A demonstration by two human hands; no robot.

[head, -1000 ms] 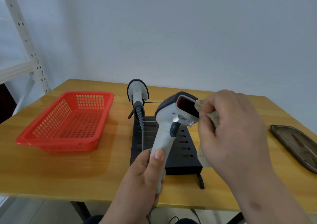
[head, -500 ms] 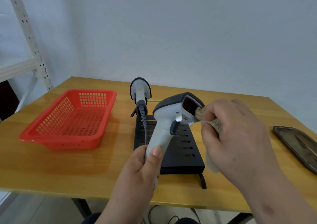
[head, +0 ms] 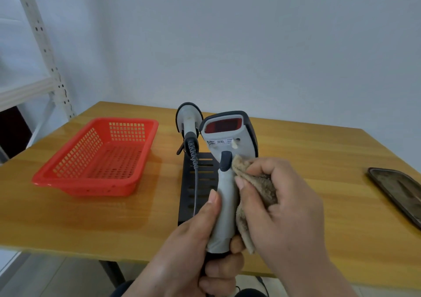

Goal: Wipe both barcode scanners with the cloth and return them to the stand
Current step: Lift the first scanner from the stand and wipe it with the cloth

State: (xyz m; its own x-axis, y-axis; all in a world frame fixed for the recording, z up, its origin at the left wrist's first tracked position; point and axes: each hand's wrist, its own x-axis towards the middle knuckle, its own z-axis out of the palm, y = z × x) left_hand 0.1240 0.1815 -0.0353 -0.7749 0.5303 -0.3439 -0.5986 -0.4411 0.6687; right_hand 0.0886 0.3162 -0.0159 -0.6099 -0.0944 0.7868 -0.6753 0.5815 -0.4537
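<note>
Scanner in hand: we hold one barcode scanner [head: 224, 196] upright by its handle, left hand [head: 205, 251] wrapped round the base, above the desk [head: 319, 160] edge.
Right hand [head: 280, 208]: pinches the cloth [head: 257, 183] against the handle, just under the trigger.
Doing it well: we should rub down the grip, turning it, with light pressure.
Count: two scanners, the second scanner [head: 189, 123] apparently seated in the stand [head: 200, 183]; one cloth, one red basket [head: 100, 158], one dark tray [head: 396, 192].
</note>
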